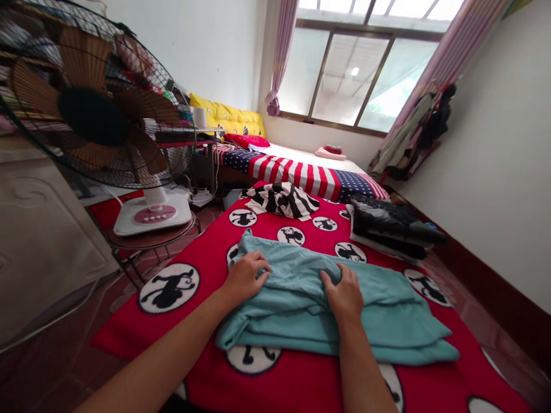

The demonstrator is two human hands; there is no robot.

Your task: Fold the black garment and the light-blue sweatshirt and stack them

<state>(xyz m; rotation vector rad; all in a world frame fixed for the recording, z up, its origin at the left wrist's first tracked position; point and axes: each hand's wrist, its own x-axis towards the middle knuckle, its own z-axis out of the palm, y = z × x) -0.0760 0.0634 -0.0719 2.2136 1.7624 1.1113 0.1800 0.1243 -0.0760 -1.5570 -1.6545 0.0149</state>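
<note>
Left fingers (pixel 257 265) curled down into the teal garment (pixel 387 312), bunching a ridge of cloth under the knuckles; grip closed on the fabric. Left hand (pixel 245 278) palm down near the garment's left edge, wrist bent slightly, bare forearm running back toward the lower left corner.

Right fingers (pixel 344 274) likewise folded over a raised fold at the garment's middle, thumb tucked beneath the crease, pinching the cloth. Right hand (pixel 344 295) palm down, knuckles up, forearm dropping almost straight to the bottom edge. Both hands on the same garment, apart from each other, with a hump of gathered fabric between them.

Teal garment spread flat and partly doubled over on the red blanket (pixel 206 252) with round black-and-white cartoon patches, right end reaching well past the right hand.

Beyond the garment, a crumpled black-and-white striped cloth (pixel 282 199) on the same blanket; to its right, a stack of dark folded clothes (pixel 394 225). Farther back, a bed with a stars-and-stripes cover (pixel 301 175). At the left, a standing fan (pixel 92 115) on a small round stand, close beside the blanket's edge.
</note>
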